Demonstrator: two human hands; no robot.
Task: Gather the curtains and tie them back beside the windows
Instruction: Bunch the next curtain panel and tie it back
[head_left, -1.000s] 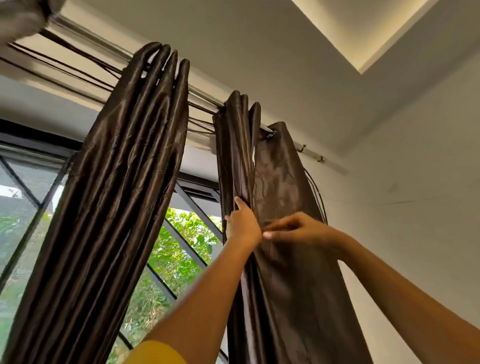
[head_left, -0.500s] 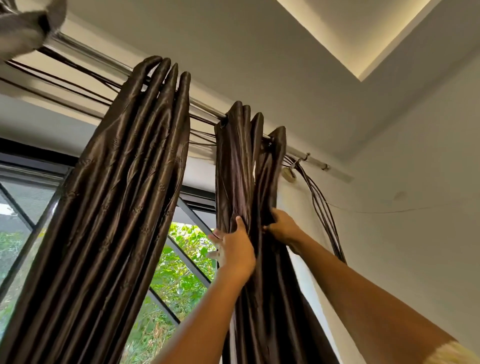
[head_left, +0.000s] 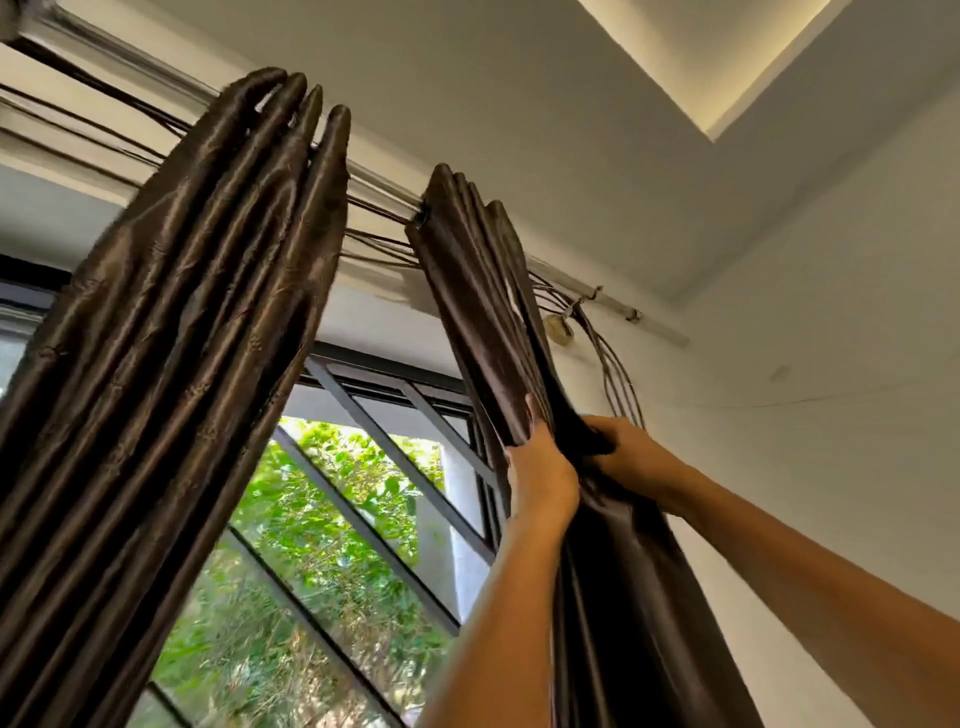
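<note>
Two dark brown satin curtains hang from a metal rod (head_left: 613, 299) under the ceiling. The left curtain (head_left: 171, 374) hangs in tight folds on its own. The right curtain (head_left: 478, 291) is bunched into narrow pleats near the wall. My left hand (head_left: 540, 467) grips its folds from the window side, fingers wrapped round the front. My right hand (head_left: 623, 447) clasps the same bundle from the wall side, its fingertips hidden in the cloth. Both arms reach up from the lower right.
A window (head_left: 363, 499) with dark bars and green foliage behind it shows between the curtains. Thin brown cords (head_left: 618, 379) loop down from the rod's right end along the white wall (head_left: 805, 415). A lit ceiling recess (head_left: 701, 57) lies above.
The flat outer panel of the right curtain has been pushed together into a tight bundle. Both hands closed in on it, and the view swung left and up.
</note>
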